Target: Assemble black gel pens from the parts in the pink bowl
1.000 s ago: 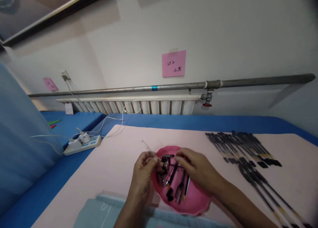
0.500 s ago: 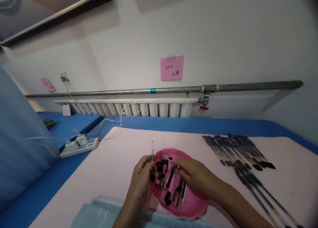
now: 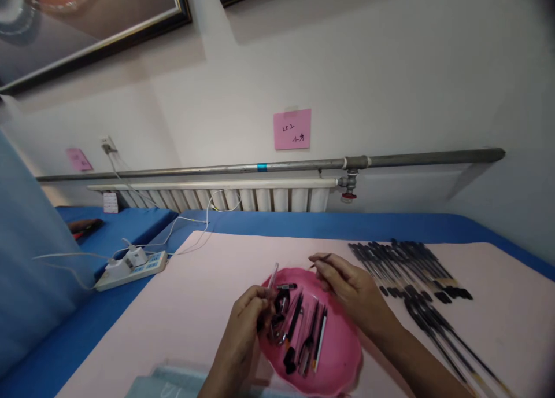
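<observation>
A pink scalloped dish (image 3: 340, 357) stands on the pink sheet, with slim clear-packed items, a black-and-white pencil (image 3: 319, 339), a black-tipped brush (image 3: 292, 328) and dark small pieces (image 3: 282, 302) inside it. At the dish's left rim, my left hand (image 3: 243, 323) is closed around a clear slender stick (image 3: 273, 275) that points up; its lower end is hidden in the fingers. Above the far right rim, my right hand (image 3: 347, 288) pinches a thin dark stick (image 3: 318, 261), too small to name surely.
Rows of black-headed brushes (image 3: 403, 265) lie on the right of the pink sheet (image 3: 182, 317). A light blue cloth (image 3: 151, 383) is at the near edge. On the left are a power strip (image 3: 130, 275) with cables and a blue curtain (image 3: 34, 271). A radiator (image 3: 273, 199) runs along the wall.
My right hand has lifted out of the dish to its far right rim, now with a thin dark stick. The clear stick in my left hand has tilted rightward. The camera view has shifted slightly.
</observation>
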Demonstrator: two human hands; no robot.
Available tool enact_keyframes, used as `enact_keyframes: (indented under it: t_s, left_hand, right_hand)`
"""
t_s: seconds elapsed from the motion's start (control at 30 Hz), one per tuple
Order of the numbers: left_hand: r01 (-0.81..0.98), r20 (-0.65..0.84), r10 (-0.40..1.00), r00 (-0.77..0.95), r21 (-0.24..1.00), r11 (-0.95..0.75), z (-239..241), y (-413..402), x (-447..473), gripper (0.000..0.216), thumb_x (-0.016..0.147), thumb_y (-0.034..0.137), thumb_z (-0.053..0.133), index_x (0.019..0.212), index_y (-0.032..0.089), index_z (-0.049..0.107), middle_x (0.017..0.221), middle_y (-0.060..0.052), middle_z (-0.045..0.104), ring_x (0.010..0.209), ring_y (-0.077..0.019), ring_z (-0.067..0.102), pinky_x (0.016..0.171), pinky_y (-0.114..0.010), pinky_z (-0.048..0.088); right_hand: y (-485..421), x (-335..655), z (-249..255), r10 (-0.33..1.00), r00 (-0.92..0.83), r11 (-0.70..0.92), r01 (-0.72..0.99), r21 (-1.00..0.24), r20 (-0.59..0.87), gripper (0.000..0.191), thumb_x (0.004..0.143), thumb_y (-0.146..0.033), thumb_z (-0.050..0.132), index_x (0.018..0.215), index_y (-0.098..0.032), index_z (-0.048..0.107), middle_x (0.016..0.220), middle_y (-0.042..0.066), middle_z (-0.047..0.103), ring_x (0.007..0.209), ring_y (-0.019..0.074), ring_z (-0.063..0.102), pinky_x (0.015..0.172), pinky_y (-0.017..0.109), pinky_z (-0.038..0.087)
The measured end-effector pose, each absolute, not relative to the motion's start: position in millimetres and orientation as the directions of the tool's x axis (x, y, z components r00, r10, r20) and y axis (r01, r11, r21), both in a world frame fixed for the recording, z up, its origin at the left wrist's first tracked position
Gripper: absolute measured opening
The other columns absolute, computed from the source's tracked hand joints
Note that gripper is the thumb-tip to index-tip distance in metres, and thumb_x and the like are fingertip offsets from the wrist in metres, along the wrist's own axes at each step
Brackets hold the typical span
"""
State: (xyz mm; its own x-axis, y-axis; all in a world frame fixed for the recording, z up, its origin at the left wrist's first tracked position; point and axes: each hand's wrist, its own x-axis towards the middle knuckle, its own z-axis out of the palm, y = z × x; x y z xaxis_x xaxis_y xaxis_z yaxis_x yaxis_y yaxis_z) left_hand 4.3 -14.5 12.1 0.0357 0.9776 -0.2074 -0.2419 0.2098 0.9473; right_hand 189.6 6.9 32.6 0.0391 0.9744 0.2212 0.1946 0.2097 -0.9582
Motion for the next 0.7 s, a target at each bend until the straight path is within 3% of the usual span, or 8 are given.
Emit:
enact_keyframes:
  t_s: [0.2, 0.5, 0.7]
  left_hand:
    - [-0.172, -0.196, 0.971, 0.136, 0.961, 0.218, 16.3, -18.8, 8.3, 0.019, 0.067, 0.033, 0.064, 0.065, 0.015, 0.061, 0.05, 0.005, 0.044, 0.045, -0.0072, 0.033, 0.045, -0.02, 0.021]
    - [-0.169, -0.204, 0.965, 0.166, 0.958, 0.232, 13.5, -19.5, 8.4, 0.019, 0.067, 0.034, 0.064, 0.066, 0.015, 0.061, 0.049, 0.005, 0.042, 0.045, -0.0072, 0.03, 0.045, -0.02, 0.02]
    - [-0.085, -0.166, 0.975, 0.145, 0.98, 0.18, 11.5, -18.2, 5.5, 0.014, 0.07, 0.029, 0.061, 0.066, 0.015, 0.064, 0.054, 0.003, 0.047, 0.049, -0.0091, 0.036, 0.048, -0.02, 0.026]
  right_hand:
    - [1.2, 186.4, 47.5, 0.971, 0.187, 0.199, -0.269, -0.942, 0.151, 0.03, 0.075, -0.047, 0.063, 0.08, -0.017, 0.06, 0.062, 0.0, 0.057, 0.048, 0.0099, 0.048, 0.038, 0.02, 0.035]
    - [-0.8, 184.7, 45.2, 0.978, 0.139, 0.187, -0.23, -0.955, 0.158, 0.029, 0.078, -0.045, 0.06, 0.078, -0.016, 0.058, 0.062, 0.001, 0.058, 0.048, 0.0097, 0.05, 0.038, 0.019, 0.038]
    - [2.3, 188.9, 46.9, 0.987, 0.132, 0.117, -0.234, -0.965, 0.088, 0.03, 0.074, -0.045, 0.063, 0.076, -0.016, 0.058, 0.06, 0.0, 0.059, 0.045, 0.0086, 0.048, 0.036, 0.018, 0.034]
